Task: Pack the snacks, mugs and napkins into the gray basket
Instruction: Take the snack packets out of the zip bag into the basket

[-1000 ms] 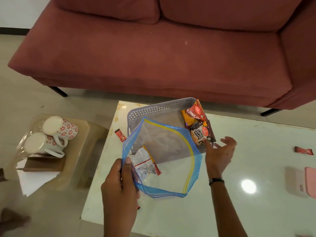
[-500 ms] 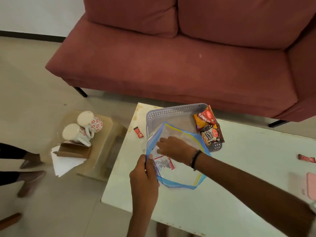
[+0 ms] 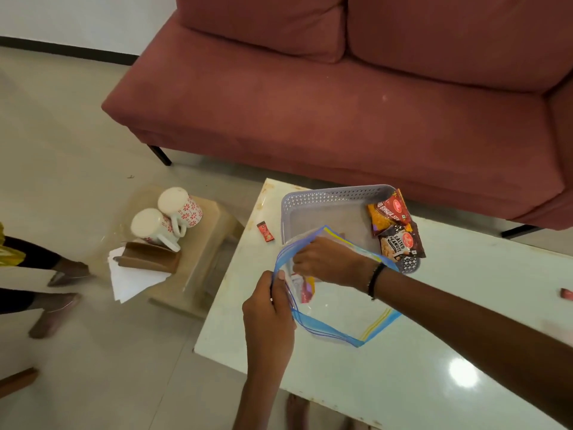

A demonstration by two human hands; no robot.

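Two mugs [image 3: 167, 217] on stool; left grip [image 3: 268, 308] pinches zip bag [image 3: 338, 308], right grip [image 3: 325, 259] inside, closure untellable.

- Right hand [image 3: 328, 259] reached inside zip bag [image 3: 341, 318]; fingertips hidden by bag's edge.
- Small packet [image 3: 305, 290] in bag was blurred, label unreadable.
- Red wrapper [image 3: 567, 293] cut off by right edge.
- Person's feet [image 3: 59, 293] at left blurred, body cropped.

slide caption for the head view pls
Left hand holds a zip bag open while the right hand reaches inside, beside the gray basket holding snack packets.
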